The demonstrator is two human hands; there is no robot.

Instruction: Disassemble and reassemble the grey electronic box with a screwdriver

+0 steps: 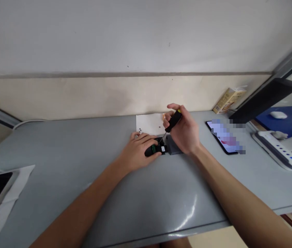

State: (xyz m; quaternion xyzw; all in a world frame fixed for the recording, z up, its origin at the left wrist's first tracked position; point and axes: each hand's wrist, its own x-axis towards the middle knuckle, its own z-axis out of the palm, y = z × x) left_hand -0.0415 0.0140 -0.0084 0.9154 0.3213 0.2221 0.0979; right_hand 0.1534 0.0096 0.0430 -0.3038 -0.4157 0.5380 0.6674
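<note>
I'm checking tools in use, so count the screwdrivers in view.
1. The black-handled screwdriver is in the right hand, its shaft slanting down to the small black device held by the left hand. No other shows.

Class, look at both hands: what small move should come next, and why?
Probably bring the screwdriver more upright before turning it. The right hand holds it with its shaft slanting down to the black device, which the left hand already braces. Whether the tip is seated is too small to tell, so straightening seems prudent.
</note>
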